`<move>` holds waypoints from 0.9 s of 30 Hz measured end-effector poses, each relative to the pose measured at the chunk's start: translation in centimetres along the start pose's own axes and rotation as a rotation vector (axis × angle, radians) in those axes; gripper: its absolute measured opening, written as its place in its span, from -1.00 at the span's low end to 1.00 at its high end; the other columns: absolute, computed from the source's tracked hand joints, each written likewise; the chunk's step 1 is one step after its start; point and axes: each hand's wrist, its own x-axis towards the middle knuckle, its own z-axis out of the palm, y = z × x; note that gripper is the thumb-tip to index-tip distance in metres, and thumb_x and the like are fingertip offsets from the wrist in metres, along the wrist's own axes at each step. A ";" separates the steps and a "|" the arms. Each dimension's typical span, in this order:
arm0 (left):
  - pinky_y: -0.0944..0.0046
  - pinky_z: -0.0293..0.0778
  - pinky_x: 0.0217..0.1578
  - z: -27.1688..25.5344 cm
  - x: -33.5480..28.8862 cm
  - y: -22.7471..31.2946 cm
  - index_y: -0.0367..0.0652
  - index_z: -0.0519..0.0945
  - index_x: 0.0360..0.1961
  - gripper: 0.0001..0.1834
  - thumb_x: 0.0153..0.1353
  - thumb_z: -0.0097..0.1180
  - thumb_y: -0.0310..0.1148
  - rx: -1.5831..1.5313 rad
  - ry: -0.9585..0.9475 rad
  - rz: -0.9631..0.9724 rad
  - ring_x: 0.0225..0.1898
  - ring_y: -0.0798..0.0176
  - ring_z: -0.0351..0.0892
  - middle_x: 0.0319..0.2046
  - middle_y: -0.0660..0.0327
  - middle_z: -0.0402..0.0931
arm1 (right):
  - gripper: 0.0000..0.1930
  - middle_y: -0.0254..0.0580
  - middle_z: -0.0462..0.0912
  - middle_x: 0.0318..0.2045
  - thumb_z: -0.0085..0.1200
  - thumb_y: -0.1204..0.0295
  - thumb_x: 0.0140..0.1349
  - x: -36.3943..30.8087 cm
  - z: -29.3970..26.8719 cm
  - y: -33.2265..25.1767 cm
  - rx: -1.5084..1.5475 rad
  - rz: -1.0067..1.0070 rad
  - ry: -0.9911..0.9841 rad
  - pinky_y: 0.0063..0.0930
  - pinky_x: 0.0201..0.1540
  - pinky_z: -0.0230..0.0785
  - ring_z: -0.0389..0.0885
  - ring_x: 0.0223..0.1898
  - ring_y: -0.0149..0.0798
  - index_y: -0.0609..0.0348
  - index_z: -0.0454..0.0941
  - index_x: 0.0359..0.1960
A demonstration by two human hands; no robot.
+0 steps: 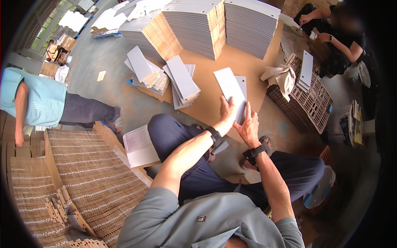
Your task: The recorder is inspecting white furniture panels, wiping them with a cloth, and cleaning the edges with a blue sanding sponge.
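A flat, pale rectangular board (227, 84) is tilted up in front of me. My left hand (228, 110) grips it near its lower left side, thumb side on the face. My right hand (248, 125) closes on the lower right edge, its fingers along the side. Behind it, a grey board (242, 84) with a small hole shows partly; whether it touches the held board I cannot tell. Left of it, loose grey boards (182, 76) lie fanned in a pile, with another fanned pile (142, 66) beside that.
Tall stacks of grey boards (248, 29) stand at the back of the brown cardboard sheet (256, 66). A brown plastic crate (308, 97) with a cloth (281, 80) is at right. Rows of drilled strips (91, 182) fill the lower left. Two people are nearby, left and upper right.
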 end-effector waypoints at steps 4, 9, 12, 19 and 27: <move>-0.03 0.35 0.18 -7.1 6.9 0.0 -0.33 0.11 0.37 -0.37 0.41 -0.01 -0.24 -0.098 0.223 0.135 0.17 -0.21 0.46 0.14 -0.27 0.42 | 0.03 0.17 0.35 0.19 0.36 -0.03 0.05 1.2 1.8 -0.6 0.124 -0.006 -0.093 0.05 0.21 0.28 0.35 0.20 0.15 0.17 0.08 0.46; -0.01 0.25 0.30 -16.2 13.2 1.8 -0.37 0.24 0.34 -0.38 0.33 0.07 -0.32 0.277 0.379 0.190 0.25 -0.23 0.34 0.20 -0.31 0.32 | 0.04 0.07 0.30 0.27 0.40 -0.01 0.00 2.0 3.5 0.7 -0.115 0.152 -0.055 0.03 0.23 0.26 0.31 0.24 0.12 0.17 0.11 0.44; -0.01 0.27 0.30 -18.9 14.1 2.0 -0.27 0.26 0.35 -0.28 0.19 0.18 -0.28 0.625 0.312 0.007 0.24 -0.24 0.33 0.21 -0.23 0.32 | 0.14 0.05 0.24 0.32 0.42 -0.04 -0.05 2.7 5.3 0.6 -0.202 0.237 -0.116 0.03 0.22 0.28 0.30 0.27 0.11 0.20 0.00 0.47; -0.11 0.22 0.29 -17.3 11.4 2.3 -0.12 0.23 0.37 -0.29 0.20 0.19 -0.30 0.622 0.396 0.007 0.29 -0.16 0.26 0.23 -0.12 0.28 | 0.15 0.15 0.18 0.35 0.41 0.12 -0.05 2.6 8.4 2.1 -0.242 0.343 -0.156 -0.04 0.24 0.32 0.28 0.29 0.16 0.28 -0.10 0.48; -0.11 0.30 0.25 -3.8 3.4 -1.9 -0.47 0.19 0.32 -0.18 0.31 0.11 0.01 0.313 -0.188 0.140 0.30 -0.29 0.31 0.26 -0.41 0.26 | 0.12 0.48 0.27 0.19 0.34 0.22 -0.06 0.3 4.0 4.3 0.212 0.228 -0.143 -0.10 0.24 0.33 0.36 0.19 0.34 0.46 -0.12 0.44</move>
